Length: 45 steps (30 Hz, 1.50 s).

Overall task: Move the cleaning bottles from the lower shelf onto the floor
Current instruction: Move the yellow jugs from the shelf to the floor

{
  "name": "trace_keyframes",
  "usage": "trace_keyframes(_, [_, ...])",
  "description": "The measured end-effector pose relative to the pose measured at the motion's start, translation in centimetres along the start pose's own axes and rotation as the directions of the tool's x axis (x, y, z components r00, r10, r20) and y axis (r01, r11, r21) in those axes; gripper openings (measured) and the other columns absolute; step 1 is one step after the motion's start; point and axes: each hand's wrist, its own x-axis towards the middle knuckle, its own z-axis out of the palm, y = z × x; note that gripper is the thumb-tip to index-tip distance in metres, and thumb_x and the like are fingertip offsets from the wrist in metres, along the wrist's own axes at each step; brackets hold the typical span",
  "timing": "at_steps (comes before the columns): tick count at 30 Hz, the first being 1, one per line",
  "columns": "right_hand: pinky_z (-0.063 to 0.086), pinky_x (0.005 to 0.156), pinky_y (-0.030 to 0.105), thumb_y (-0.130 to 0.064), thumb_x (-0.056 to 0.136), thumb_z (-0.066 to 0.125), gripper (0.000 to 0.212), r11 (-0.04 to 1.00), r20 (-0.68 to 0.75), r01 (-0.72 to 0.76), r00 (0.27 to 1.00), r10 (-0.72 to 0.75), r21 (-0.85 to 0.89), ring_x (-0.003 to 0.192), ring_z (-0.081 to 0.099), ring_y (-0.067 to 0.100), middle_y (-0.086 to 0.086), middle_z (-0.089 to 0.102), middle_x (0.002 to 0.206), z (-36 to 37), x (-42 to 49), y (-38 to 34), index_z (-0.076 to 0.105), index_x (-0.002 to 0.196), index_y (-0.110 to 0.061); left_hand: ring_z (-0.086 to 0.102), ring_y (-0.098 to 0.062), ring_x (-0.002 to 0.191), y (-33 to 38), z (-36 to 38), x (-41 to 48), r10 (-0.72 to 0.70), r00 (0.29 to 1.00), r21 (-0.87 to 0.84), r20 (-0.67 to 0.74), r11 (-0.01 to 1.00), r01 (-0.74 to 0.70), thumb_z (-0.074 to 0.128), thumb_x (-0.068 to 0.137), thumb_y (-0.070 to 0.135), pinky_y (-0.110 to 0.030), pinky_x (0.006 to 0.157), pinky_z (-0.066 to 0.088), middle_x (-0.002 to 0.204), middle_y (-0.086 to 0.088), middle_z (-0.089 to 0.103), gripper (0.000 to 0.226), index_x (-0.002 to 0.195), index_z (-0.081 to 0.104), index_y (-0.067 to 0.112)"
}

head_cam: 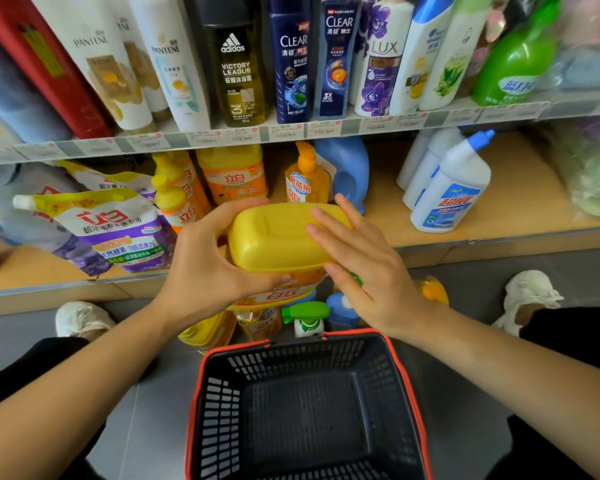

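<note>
Nearest to me is the dark shopping basket (222, 393) with its red rim, sitting on the grey floor (146, 410) between the person's knees. Just beyond it, both hands hold the yellow bottle (278, 237) in the air, its flat base turned up toward the camera and its label facing down. The left hand (201, 268) wraps the bottle's left side, with fingers curled over the far edge and the thumb pressed along the near face. The right hand (371, 268) lies on the right end, its fingers straight across the base.

Under the held bottle, a cluster of floor bottles (208, 332) stands by the basket's far rim, among them a green-capped sprayer (305, 315). The hands hide part of the group, so I cannot count it.

Beyond them is the lower shelf (520, 209). It carries refill pouches (118, 230), an orange pump bottle (305, 178), a blue jug (347, 168) and white bottles with blue caps (454, 188). On the shelf above stand the shampoo bottles (291, 64).
</note>
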Motion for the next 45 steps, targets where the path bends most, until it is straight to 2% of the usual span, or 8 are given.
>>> trace_keyframes(4, [0.031,0.108,0.064,-0.013,0.1,0.059,0.039,0.98,0.034,0.163,0.987,-0.16,-0.115,0.144,0.039,0.034,0.012,0.05,0.149,0.0,0.5,-0.9,0.056,0.138,-0.009,0.065,-0.007,0.116,0.6,0.2,-0.3,0.059,0.997,0.048,0.041,0.997,-0.061,0.094,0.055,0.05,-0.024,0.093,0.054,0.124,0.014,0.068,0.088,0.133,0.06,0.026])
trace_keyframes(8, [0.035,0.106,0.058,-0.02,0.102,0.056,0.036,0.965,0.072,0.213,0.976,-0.204,-0.15,0.141,0.043,0.034,0.012,0.051,0.148,-0.9,1.4,-1.3,0.059,0.137,-0.012,0.065,-0.012,0.116,0.8,0.1,-0.4,0.085,0.995,0.098,0.044,0.991,-0.089,0.092,0.057,0.049,-0.044,0.094,0.055,0.126,0.008,0.068,0.088,0.135,0.061,0.023])
trace_keyframes(12, [0.036,0.103,0.057,-0.024,0.104,0.054,0.038,0.962,0.13,0.238,0.966,-0.222,-0.132,0.142,0.041,0.035,0.01,0.047,0.152,-1.1,1.9,-2.0,0.052,0.141,-0.018,0.065,-0.015,0.113,0.9,0.3,-0.5,0.117,0.991,0.173,0.065,0.977,-0.126,0.091,0.061,0.046,-0.044,0.093,0.053,0.125,0.005,0.068,0.084,0.134,0.062,0.016])
trace_keyframes(18, [0.043,0.096,0.05,-0.054,0.084,0.066,0.063,0.979,0.064,-0.195,0.98,0.191,0.064,0.124,0.051,0.021,0.002,0.056,0.132,-1.1,2.7,-3.1,0.06,0.134,-0.015,0.066,-0.019,0.104,1.7,1.2,-1.0,0.102,0.991,0.21,0.085,0.971,-0.118,0.08,0.063,0.048,-0.043,0.085,0.053,0.113,0.0,0.069,0.081,0.135,0.062,0.014])
trace_keyframes(27, [0.048,0.083,0.044,-0.07,0.065,0.069,0.058,0.837,-0.004,-0.49,0.863,0.506,0.243,0.092,0.057,0.014,-0.006,0.057,0.094,-0.8,3.2,-4.0,0.059,0.093,-0.019,0.067,-0.017,0.102,1.8,2.8,-1.5,0.079,0.991,0.216,0.112,0.971,-0.101,0.093,0.058,0.044,-0.043,0.086,0.054,0.113,0.001,0.071,0.084,0.132,0.065,0.017])
trace_keyframes(34, [0.051,0.08,0.036,-0.042,0.084,0.077,0.031,0.777,0.013,-0.539,0.824,0.566,0.324,0.089,0.063,0.013,0.001,0.066,0.09,-1.3,3.4,-2.1,0.069,0.09,-0.013,0.065,-0.01,0.107,1.8,2.7,-1.3,0.042,0.995,0.186,0.086,0.981,-0.057,0.094,0.053,0.05,-0.038,0.089,0.054,0.116,0.008,0.07,0.085,0.13,0.064,0.027])
trace_keyframes(38, [0.048,0.079,0.018,-0.032,0.092,0.071,0.019,0.746,0.075,-0.571,0.809,0.584,0.343,0.096,0.064,0.003,-0.008,0.072,0.098,-1.8,3.2,0.1,0.075,0.101,-0.016,0.065,0.001,0.106,1.7,2.1,-1.0,-0.045,0.999,0.088,0.009,0.995,0.044,0.095,0.05,0.045,-0.025,0.088,0.055,0.115,0.018,0.07,0.086,0.128,0.065,0.028])
trace_keyframes(45, [0.051,0.085,0.034,-0.023,0.1,0.06,0.018,0.695,0.113,-0.578,0.797,0.593,0.428,0.1,0.064,0.016,-0.005,0.074,0.105,-1.7,3.0,2.5,0.074,0.11,-0.022,0.067,-0.001,0.109,1.2,1.8,-0.6,-0.13,0.991,-0.038,-0.025,0.991,0.129,0.095,0.049,0.047,-0.032,0.088,0.06,0.116,0.018,0.07,0.087,0.128,0.065,0.027])
